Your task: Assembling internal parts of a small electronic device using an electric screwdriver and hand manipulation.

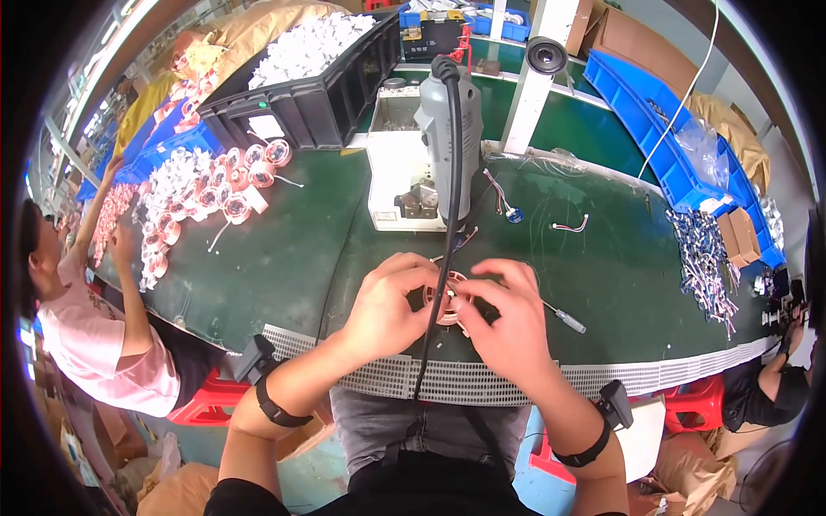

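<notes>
Between my hands, near the bench's front edge, is a round pink plastic housing (444, 316) with an open, ribbed inside. My left hand (389, 303) holds its left side, thumb and fingers closed at the rim. My right hand (509, 320) reaches over it from the right, with thumb and forefinger pinched close together at the middle by a small white piece. What exactly those fingertips grip is too small to tell. A black cable (437, 320) hangs in front and hides part of the housing. To the right of my right hand lies a screwdriver (568, 320) with a clear handle.
A grey-and-white machine (404, 176) stands just beyond my hands. Left are a pile of pink housings (225, 185) and a black crate (301, 107). Wired circuit boards (701, 258) and blue bins (641, 120) line the right. A person in pink (107, 331) works at left.
</notes>
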### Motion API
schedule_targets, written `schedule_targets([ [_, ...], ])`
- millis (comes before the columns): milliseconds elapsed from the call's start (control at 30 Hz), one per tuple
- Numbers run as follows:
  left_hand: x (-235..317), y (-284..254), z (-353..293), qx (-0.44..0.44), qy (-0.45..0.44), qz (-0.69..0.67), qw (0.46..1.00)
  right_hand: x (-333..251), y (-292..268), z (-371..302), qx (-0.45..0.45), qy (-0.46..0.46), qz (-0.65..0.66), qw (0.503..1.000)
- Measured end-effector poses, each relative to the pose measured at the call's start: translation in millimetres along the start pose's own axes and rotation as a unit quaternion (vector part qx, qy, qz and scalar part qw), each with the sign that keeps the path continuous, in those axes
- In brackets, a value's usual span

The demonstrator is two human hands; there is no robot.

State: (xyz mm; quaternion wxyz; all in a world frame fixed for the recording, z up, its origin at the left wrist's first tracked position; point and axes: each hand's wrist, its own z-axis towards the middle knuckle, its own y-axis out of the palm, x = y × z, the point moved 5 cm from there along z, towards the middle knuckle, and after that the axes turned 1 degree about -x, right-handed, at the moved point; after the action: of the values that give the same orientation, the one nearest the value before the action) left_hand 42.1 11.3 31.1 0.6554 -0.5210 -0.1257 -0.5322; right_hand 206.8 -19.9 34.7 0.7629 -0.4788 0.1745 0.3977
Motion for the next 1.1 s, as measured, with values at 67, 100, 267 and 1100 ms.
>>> schedule_targets([
  [67,-2,-2,-3,0.013,-0.006,-0.009,1.0,0,4,6,-0.027,0.0,0.002,1.0],
  [100,-5,-3,-4,0.005,-0.024,-0.028,0.999,0,7,8,-0.055,0.002,0.004,0.998],
  [267,-23,0,-2,-0.027,-0.141,-0.23,0.962,5,0,12,-0.091,-0.021,0.033,0.995],
  [1100,19,-46,-7,-0.171,-0.091,-0.048,0.98,11,9,16,-0.161,0.085,0.149,0.972],
])
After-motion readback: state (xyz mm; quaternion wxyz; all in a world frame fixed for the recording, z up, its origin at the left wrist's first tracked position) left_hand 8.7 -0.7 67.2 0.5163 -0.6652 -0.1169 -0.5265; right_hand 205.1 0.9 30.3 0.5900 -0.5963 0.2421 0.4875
